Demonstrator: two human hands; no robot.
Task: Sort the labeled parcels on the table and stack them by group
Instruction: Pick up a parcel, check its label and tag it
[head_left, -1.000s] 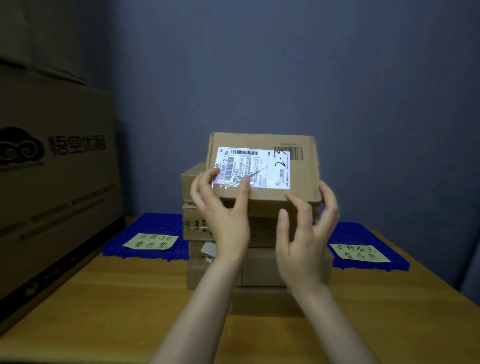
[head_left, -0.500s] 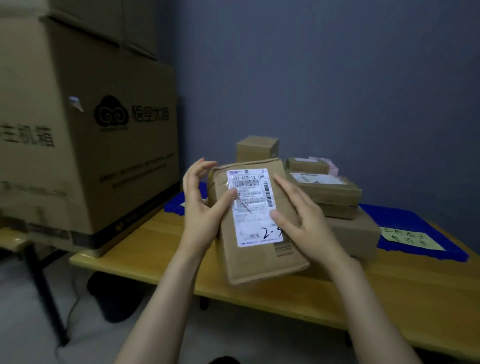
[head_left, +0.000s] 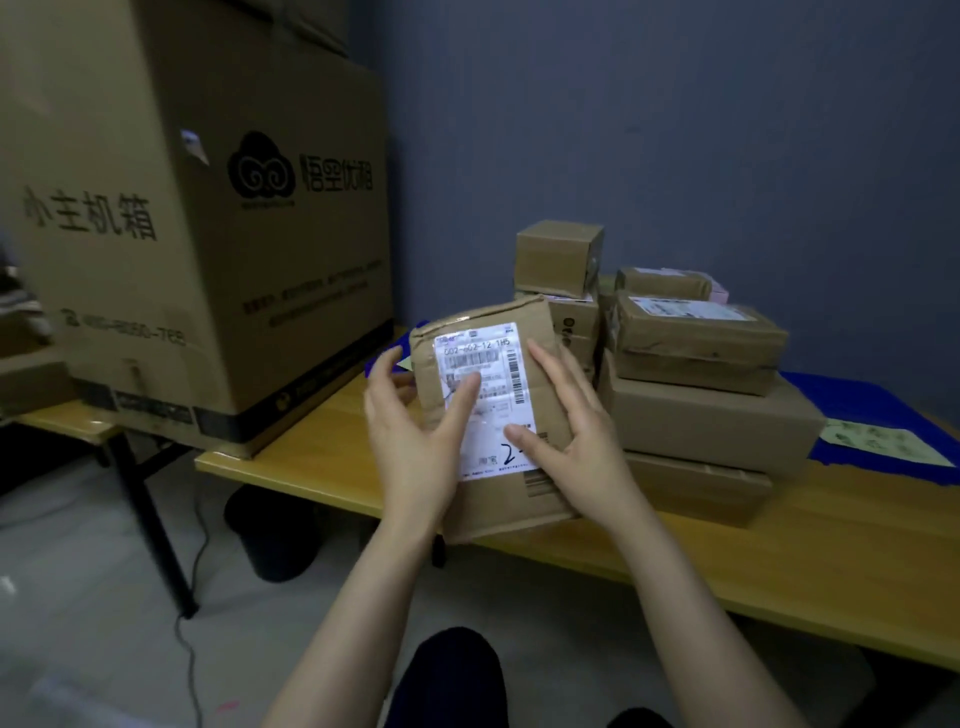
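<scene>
I hold a brown cardboard parcel (head_left: 540, 338) upright in front of me, above the table's near edge, its white shipping label (head_left: 485, 364) facing me. My left hand (head_left: 410, 431) grips its left side, thumb lying across the label. My right hand (head_left: 576, 426) holds the right side, thumb on the label's lower corner beside a handwritten "2". Behind it, several brown parcels (head_left: 706, 415) are stacked on the wooden table (head_left: 779, 561); a small cube-shaped box (head_left: 558, 257) tops the left pile.
A very large printed carton (head_left: 208, 218) stands on the table's left end. Blue plastic mats lie on the table, one at the right (head_left: 883, 415) bearing a handwritten paper note (head_left: 883, 441), another partly hidden behind the held parcel. A dark bin (head_left: 275, 535) and a cable sit under the table.
I lifted the parcel off the stack, turned it from landscape to portrait and drew it toward me. The view swung left and down, revealing the large carton and the floor.
</scene>
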